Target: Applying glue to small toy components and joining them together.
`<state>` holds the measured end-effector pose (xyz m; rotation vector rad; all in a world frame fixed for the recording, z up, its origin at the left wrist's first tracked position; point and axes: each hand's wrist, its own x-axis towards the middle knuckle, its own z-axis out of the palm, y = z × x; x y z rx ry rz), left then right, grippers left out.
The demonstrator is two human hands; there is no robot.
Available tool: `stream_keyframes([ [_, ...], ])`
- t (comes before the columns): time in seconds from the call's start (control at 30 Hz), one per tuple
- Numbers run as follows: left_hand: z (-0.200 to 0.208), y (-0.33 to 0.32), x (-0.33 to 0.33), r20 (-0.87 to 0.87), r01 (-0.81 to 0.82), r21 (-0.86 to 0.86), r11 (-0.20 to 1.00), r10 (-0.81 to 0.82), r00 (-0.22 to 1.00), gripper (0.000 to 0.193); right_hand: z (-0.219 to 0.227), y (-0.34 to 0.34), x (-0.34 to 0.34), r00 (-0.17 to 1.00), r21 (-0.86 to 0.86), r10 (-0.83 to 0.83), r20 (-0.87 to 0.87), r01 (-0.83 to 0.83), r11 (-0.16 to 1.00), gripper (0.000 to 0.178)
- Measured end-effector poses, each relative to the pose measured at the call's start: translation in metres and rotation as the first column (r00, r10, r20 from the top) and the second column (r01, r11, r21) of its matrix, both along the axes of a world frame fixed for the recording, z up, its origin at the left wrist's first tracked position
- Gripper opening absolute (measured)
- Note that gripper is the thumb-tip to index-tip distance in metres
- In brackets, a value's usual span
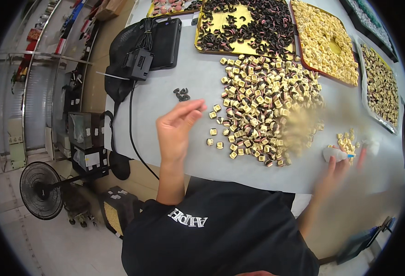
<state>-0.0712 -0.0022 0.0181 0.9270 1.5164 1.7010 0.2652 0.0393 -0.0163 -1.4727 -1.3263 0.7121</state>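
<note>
My left hand is raised above the table, thumb and fingertips pinched together; whatever they may hold is too small to make out. Just beyond it lie a few small black curved pieces. My right hand, partly blurred, grips a white squeeze bottle with a blue tip pointing right. Beside that tip is a small heap of cream-coloured pieces. Between my hands spreads a big pile of little cream-and-dark square pieces, some with pink layers. A blur covers the pile's right side.
Along the far side stand a yellow tray of black curved pieces, a tray of cream pieces and a tray of mixed pieces. A black device with a cable sits at left. A fan stands beyond the table.
</note>
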Motion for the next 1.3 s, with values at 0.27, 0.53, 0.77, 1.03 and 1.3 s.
stream_keyframes([
  [0.27,-0.008,-0.003,0.048,0.598,0.301,0.234,0.924,-0.381,0.705,0.029,0.010,0.007,-0.018,0.961,0.250,0.129,-0.244,-0.066,0.966,0.045],
  [0.53,-0.009,0.009,0.081,0.619,0.467,0.081,0.881,-0.411,0.669,0.033,0.026,0.002,-0.052,0.744,0.093,0.382,-0.548,-0.399,0.912,0.055],
  [0.77,-0.020,0.016,0.093,0.635,0.556,0.219,0.802,-0.550,0.543,0.028,0.011,0.039,-0.064,0.468,0.282,0.377,-0.799,-0.260,0.923,0.049],
  [1.03,-0.034,0.023,0.104,0.571,0.523,0.253,0.814,-0.562,0.598,0.033,0.020,0.042,-0.063,0.361,0.282,0.502,-0.785,-0.514,0.810,0.042],
  [1.3,-0.040,0.033,0.108,0.520,0.505,0.287,0.814,-0.575,0.631,0.035,0.013,0.047,-0.067,0.398,0.308,0.527,-0.751,-0.495,0.813,0.038],
])
